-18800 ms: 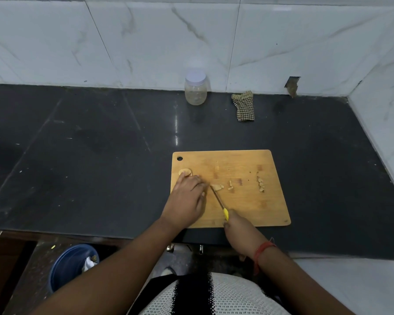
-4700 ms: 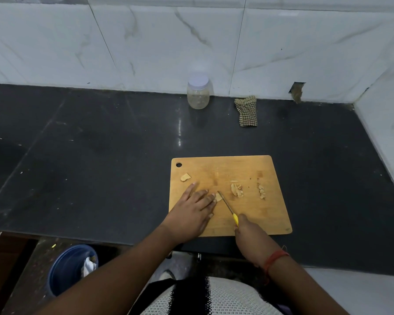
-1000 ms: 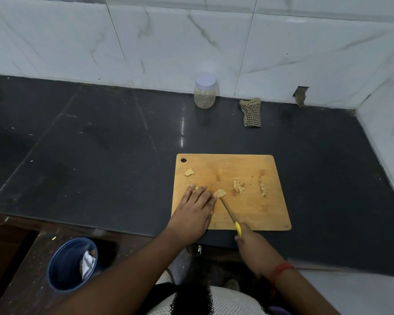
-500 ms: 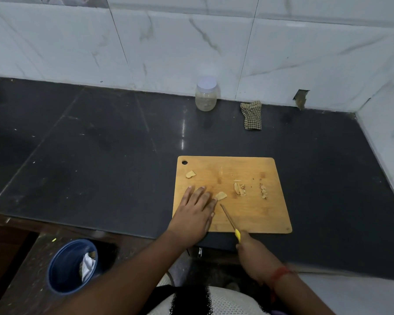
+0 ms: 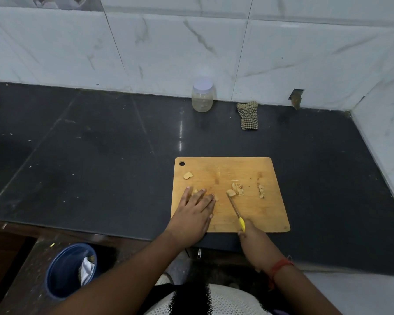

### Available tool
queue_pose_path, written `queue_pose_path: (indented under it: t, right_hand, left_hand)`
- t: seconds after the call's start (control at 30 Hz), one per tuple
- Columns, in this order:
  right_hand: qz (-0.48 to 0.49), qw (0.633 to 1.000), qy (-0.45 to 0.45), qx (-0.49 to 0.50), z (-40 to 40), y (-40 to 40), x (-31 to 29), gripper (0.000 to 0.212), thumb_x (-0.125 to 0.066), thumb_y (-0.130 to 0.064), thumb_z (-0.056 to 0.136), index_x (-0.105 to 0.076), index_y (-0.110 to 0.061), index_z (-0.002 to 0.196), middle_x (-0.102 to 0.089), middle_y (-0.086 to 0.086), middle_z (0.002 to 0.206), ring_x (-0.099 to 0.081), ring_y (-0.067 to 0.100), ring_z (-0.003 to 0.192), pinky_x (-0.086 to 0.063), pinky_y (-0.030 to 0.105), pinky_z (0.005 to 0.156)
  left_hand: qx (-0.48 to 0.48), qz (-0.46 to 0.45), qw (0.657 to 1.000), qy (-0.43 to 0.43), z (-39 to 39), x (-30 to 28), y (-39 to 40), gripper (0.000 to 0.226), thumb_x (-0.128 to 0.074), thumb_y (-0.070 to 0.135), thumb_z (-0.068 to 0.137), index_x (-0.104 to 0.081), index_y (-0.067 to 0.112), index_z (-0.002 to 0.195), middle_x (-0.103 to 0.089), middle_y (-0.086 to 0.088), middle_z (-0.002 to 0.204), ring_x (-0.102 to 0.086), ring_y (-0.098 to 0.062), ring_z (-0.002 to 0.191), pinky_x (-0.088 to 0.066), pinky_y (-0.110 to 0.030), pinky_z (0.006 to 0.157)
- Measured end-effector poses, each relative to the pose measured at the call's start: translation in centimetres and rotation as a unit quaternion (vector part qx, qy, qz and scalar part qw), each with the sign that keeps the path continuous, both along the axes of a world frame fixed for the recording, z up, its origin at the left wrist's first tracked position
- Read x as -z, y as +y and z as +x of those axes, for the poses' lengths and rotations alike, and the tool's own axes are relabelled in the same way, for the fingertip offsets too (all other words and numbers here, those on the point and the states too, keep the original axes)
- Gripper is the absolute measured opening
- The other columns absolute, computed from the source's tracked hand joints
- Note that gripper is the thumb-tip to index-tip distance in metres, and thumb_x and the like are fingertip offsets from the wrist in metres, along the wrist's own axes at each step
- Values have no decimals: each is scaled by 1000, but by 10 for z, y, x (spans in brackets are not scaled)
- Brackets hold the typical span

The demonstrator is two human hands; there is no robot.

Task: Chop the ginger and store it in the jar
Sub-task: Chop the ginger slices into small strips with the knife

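From your head camera, your left hand (image 5: 195,212) is lying flat with straight fingers on the cutting board (image 5: 266,212), covering a few pale ginger bits. Your right hand (image 5: 254,241) is gripping the yellow-handled knife (image 5: 236,211) — its tip is touching a ginger piece (image 5: 230,192) beside thin tan slivers. The lidded jar (image 5: 202,95) is standing by the wall — well apart.

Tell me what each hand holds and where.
Right hand grips the knife by its yellow handle. Left hand lies flat over ginger, holding nothing.
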State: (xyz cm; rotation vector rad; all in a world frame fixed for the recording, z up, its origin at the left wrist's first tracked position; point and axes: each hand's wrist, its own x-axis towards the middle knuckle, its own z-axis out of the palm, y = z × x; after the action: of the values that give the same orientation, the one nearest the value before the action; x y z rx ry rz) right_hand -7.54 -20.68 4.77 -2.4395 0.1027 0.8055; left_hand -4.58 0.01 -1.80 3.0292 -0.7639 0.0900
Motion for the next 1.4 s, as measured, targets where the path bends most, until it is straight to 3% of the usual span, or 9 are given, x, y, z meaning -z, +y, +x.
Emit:
queue_pose_path:
  t: [0.27, 0.43, 0.5, 0.63, 0.73, 0.9, 1.07, 1.23, 1.4]
  right_hand:
    - [40, 999, -4, 8, -4, 6, 2, 19, -36, -24, 102, -42, -22, 119, -61, 3, 91, -61, 16, 78, -54, 36, 68]
    - [49, 999, 7, 12, -7, 13, 5, 28, -38, -24, 102, -42, -18, 129, -62, 9, 104, -61, 20, 90, -48, 31, 78]
    - [41, 999, 15, 29, -6, 12, 8, 28, -38, -24, 101, -42, -16, 128, -62, 10, 102, -61, 21, 88, -47, 31, 75]
    - [31, 998, 0, 48, -6, 9, 9, 23, -37, -22, 102, -43, -14, 123, -58, 5, 86, -57, 16, 73, -38, 26, 53]
    - [33, 999, 1, 34, -6, 10, 10, 25, -38, -22, 102, -43, -16, 125, -58, 2, 86, -57, 14, 73, -36, 22, 52]
    - [34, 998, -3, 53, -5, 3, 9, 22, -37, -23, 102, -43, -15, 122, -59, 4, 86, -57, 15, 73, -39, 27, 55]
    - [31, 997, -3, 69, -4, -1, 9, 17, -36, -23, 102, -44, -14, 115, -60, 7, 88, -59, 18, 77, -44, 31, 62]
    - [33, 999, 0, 18, -11, 1, 11, 13, -39, -26, 102, -44, -16, 109, -60, 5, 87, -59, 16, 76, -45, 32, 66]
    - [24, 998, -15, 62, -10, -7, 14, 12, -38, -24, 102, -44, -17, 110, -60, 7, 85, -59, 19, 74, -42, 31, 60]
  left_hand:
    - [3, -17, 999, 35, 7, -3, -13, 55, -26, 40, 103, -46, 17, 149, -36, 3, 159, -23, -25, 151, -11, -58, 122]
    - [-55, -94, 993, 33, 11, -4, -7, 51, -28, 36, 100, -59, 19, 137, -45, 1, 152, -27, -20, 148, -3, -50, 125]
    - [-85, -128, 988, 26, 13, -7, 2, 50, -30, 34, 98, -63, 18, 132, -51, 0, 146, -33, -20, 145, -6, -49, 125]
    - [-163, -167, 972, 10, 26, -15, 17, 41, -41, 25, 97, -61, 19, 132, -53, 1, 142, -37, -17, 141, -11, -51, 125]
    - [-231, -204, 951, 18, 42, -20, 23, 37, -49, 19, 98, -60, 19, 133, -55, 2, 139, -42, -17, 134, -9, -48, 125]
    - [-255, -149, 954, 59, 66, -26, 34, 39, -52, 23, 99, -57, 25, 138, -56, 4, 137, -46, -21, 129, -12, -50, 124]
    - [-251, -99, 960, 78, 79, -27, 37, 34, -52, 21, 98, -61, 27, 130, -57, 2, 128, -49, -22, 122, -16, -50, 123]
    - [-260, -116, 954, 94, 83, -28, 35, 33, -53, 27, 99, -61, 26, 132, -58, -1, 124, -50, -21, 121, -17, -49, 122]
    - [-226, -142, 960, 81, 77, -28, 23, 30, -55, 34, 99, -64, 24, 126, -61, 4, 118, -54, -17, 115, -17, -47, 122]
